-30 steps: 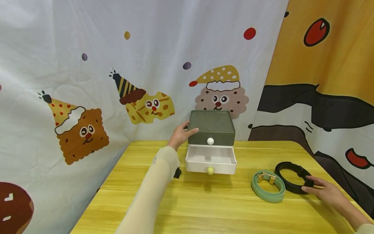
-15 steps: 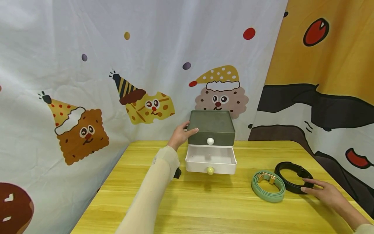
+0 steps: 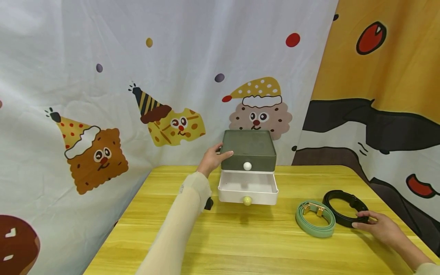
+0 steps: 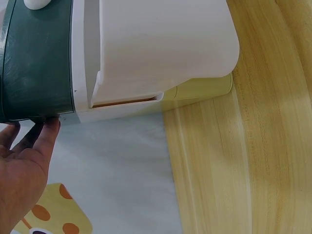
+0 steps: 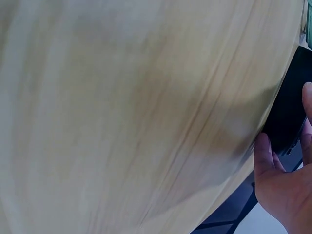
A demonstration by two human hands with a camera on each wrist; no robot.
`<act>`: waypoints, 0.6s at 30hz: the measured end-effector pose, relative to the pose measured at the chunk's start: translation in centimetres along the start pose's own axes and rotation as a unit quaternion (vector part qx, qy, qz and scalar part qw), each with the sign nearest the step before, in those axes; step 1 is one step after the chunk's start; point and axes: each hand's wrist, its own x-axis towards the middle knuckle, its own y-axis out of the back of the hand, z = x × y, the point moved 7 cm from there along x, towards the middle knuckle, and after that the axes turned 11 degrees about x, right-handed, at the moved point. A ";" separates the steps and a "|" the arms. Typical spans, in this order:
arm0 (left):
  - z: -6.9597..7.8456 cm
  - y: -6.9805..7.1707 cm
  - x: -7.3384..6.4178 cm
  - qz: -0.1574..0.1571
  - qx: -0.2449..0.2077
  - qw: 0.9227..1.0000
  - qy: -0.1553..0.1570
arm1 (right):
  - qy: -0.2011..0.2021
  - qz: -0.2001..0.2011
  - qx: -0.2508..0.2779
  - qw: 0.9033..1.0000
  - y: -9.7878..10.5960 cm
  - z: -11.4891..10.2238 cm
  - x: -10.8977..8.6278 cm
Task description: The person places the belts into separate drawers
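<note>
A small drawer box stands at the back of the table, its dark green upper drawer (image 3: pixel 249 162) pushed in and its white lower drawer (image 3: pixel 247 197) pulled out with nothing inside. My left hand (image 3: pixel 211 158) rests against the left side of the green part, fingertips touching it, as the left wrist view (image 4: pixel 27 165) also shows. To the right lies a coiled black belt (image 3: pixel 338 215); my right hand (image 3: pixel 381 229) pinches its right side between thumb and fingers. In the right wrist view the black belt (image 5: pixel 287 107) sits between the fingers. A coiled green belt (image 3: pixel 311 229) with a gold buckle lies beside it.
The yellow wooden table (image 3: pixel 254 248) carries these things. Behind it hangs a white cloth (image 3: pixel 185 49) printed with cartoon snacks. A white knob (image 3: pixel 247 165) sits on the upper drawer, a yellow-green knob (image 3: pixel 247 200) on the lower.
The fingers of my right hand have shifted slightly leftward on the black belt. My left hand, the drawer box and both belts stay in place.
</note>
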 end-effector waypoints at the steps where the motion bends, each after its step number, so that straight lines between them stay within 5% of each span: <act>1: 0.0 0.0 0.0 0.000 0.000 1.000 0.001 | -0.002 0.003 -0.001 1.000 0.0 0.1 0.0; 18: -0.1 0.0 0.0 0.000 0.006 1.000 0.006 | -0.008 0.049 -0.042 0.998 0.7 -0.7 -0.6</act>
